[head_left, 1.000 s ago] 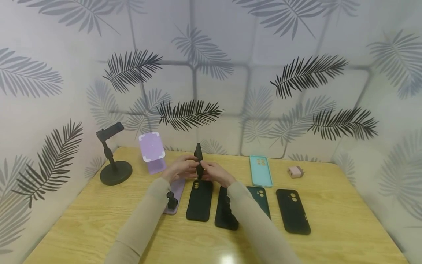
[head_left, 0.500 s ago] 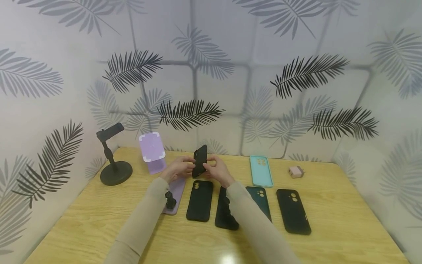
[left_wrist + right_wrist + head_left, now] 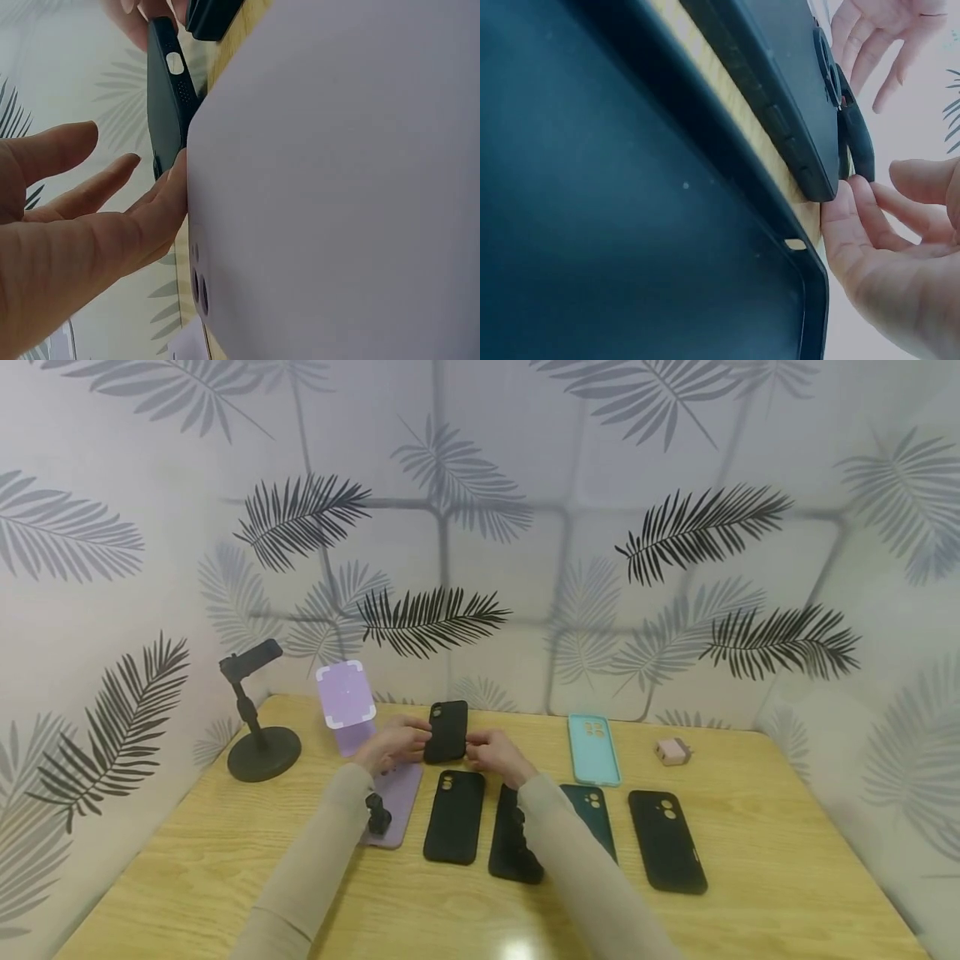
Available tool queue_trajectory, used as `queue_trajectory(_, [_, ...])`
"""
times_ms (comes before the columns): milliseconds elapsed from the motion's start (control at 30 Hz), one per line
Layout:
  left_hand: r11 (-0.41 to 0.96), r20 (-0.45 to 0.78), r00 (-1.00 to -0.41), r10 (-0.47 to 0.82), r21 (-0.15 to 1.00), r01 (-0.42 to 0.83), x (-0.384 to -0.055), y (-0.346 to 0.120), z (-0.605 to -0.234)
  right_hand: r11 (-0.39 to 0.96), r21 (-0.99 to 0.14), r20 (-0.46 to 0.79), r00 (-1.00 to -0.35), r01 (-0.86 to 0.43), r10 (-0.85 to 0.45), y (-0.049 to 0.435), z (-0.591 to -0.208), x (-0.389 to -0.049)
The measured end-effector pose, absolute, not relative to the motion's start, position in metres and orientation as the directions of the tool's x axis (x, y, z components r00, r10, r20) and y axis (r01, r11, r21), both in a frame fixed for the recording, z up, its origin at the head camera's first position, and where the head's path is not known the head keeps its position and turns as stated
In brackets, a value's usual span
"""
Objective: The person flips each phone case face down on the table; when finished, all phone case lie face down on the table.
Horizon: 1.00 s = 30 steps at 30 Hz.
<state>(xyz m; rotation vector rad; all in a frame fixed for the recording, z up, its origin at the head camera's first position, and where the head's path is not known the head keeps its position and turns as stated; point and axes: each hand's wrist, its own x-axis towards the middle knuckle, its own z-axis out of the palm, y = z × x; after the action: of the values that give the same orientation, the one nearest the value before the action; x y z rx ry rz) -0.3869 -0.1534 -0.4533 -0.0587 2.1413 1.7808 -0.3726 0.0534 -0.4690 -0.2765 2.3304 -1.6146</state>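
Note:
A small black phone case [image 3: 447,732] with a camera cutout at its top left lies at the back middle of the wooden table, behind the row of cases. My left hand [image 3: 395,742] is at its left side, thumb and fingers spread apart; in the left wrist view a fingertip comes up to the case's edge. At the opposite side, my right hand [image 3: 497,754] touches the edge with its fingertips, and the right wrist view shows that thumb standing off. Just in front lies another black phone case [image 3: 455,818]. A purple phone case [image 3: 402,802] is partly under my left wrist.
A black phone case [image 3: 512,843] and a dark teal one [image 3: 592,810] lie partly under my right arm. Further right are a black case [image 3: 667,841], a turquoise case [image 3: 592,750] and a pink charger plug [image 3: 672,750]. A black stand [image 3: 262,752] and purple stand [image 3: 347,697] are at left.
The small black case was held upright on edge between both hands, then turned back-side toward me and lowered to the table. My left hand has drawn slightly left, its fingers loosened.

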Motion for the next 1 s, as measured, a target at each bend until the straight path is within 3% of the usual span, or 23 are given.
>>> queue_trajectory(433, [0.196, -0.313, -0.930, 0.193, 0.941, -0.276, -0.388, -0.158, -0.453, 0.430, -0.902, -0.203, -0.900, 0.019, -0.385, 0.052, -0.464, -0.374])
queue_trajectory(800, [0.283, -0.244, -0.958, 0.150, 0.939, -0.195, -0.384, -0.157, -0.452, 0.378, -0.925, -0.190, -0.894, 0.025, -0.405, 0.063, -0.465, -0.373])
queue_trajectory(1000, [0.265, -0.188, -0.976, 0.107, 0.952, -0.154, -0.376, -0.144, -0.443, 0.318, -0.948, -0.136, -0.902, -0.002, -0.409, 0.082, -0.457, -0.370])
